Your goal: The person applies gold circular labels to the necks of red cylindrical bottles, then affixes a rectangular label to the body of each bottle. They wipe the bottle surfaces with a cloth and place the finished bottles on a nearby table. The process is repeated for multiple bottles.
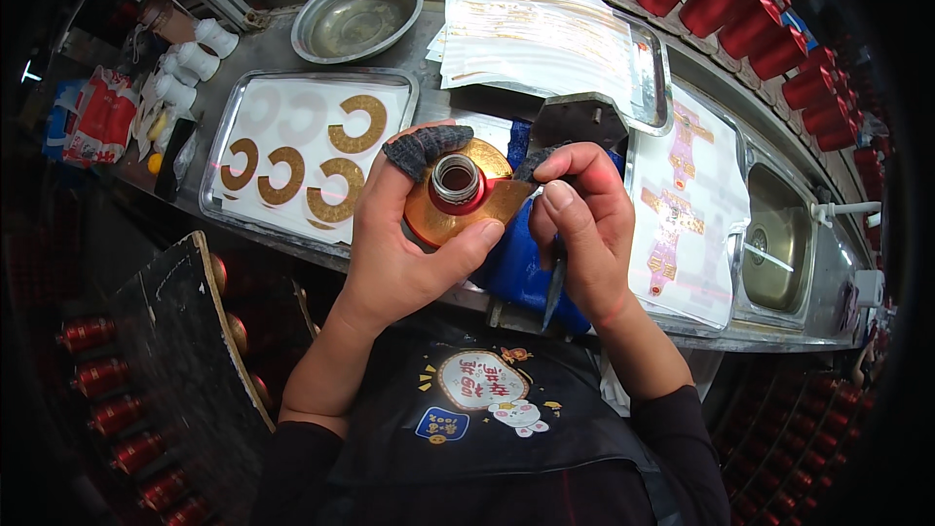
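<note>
Pressing gold collar label point(443, 219) around red bottle neck point(456, 180): left hand point(399, 244) fingers closed on bottle, right hand point(584, 219) pinching label end. Judged near-wrapped; four gold labels left on left tray point(219, 200).

A round steel bowl point(356, 16) sits on the counter point(282, 44) beside a metal tray point(216, 148) of gold C-shaped stickers point(356, 124); red bottles point(750, 24) line the rear.

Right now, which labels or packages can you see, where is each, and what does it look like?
Gold C-shaped collar labels: left metal tray, on white sheet.
Gold collar label: around red bottle neck, between left hand and right hand.
Pink-and-gold cross-shaped labels: right tray.
Red-and-white packets: far left.
</note>
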The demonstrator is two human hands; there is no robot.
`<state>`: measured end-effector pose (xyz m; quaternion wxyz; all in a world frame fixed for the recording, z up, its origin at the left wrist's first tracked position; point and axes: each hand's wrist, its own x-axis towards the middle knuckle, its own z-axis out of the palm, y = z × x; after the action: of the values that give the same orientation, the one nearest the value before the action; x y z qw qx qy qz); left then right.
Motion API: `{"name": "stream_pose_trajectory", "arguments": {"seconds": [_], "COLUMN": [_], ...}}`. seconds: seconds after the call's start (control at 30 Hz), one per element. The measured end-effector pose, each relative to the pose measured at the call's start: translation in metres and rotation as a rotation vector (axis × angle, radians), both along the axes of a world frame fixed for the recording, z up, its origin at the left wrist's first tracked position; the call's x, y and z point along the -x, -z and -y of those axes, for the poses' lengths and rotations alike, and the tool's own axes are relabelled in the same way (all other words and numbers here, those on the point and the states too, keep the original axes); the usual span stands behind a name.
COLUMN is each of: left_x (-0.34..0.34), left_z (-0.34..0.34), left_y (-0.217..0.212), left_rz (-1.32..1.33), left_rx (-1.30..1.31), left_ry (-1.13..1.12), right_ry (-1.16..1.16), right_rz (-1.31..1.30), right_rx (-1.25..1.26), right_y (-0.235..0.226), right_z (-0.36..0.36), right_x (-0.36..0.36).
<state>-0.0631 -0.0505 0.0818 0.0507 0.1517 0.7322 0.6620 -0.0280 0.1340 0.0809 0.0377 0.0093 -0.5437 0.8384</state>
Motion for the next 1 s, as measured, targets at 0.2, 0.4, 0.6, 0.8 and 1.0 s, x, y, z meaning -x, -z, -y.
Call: {"name": "stream_pose_trajectory", "arguments": {"seconds": [0.2,0.4,0.6,0.8,1.0], "left_x": [-0.007,-0.008,-0.006,-0.007,-0.008], "left_z": [-0.008,-0.006,-0.009,-0.013,-0.013], "left_y": [0.0,0.001,-0.001,-0.002,-0.001], "left_rz": [0.006,-0.011,-0.025,-0.009,-0.024], "left_rx": [-0.028,0.008,0.001,-0.066,-0.065], "left_ry": [-0.084,-0.078,-0.123,-0.131,-0.13], "right_ry": [0.026,0.026,0.063,0.045,0.083], "right_rz": [-0.028,-0.028,-0.042,-0.014,0.134], "right_rx": [-0.259,-0.264,-0.185,-0.23,-0.091], "right_y": [0.003,0.007,0.005,0.007,0.013], "right_z": [0.0,0.0,0.003,-0.001,-0.003], "right_x": [0.006,0.009,0.012,0.015,0.024]}}
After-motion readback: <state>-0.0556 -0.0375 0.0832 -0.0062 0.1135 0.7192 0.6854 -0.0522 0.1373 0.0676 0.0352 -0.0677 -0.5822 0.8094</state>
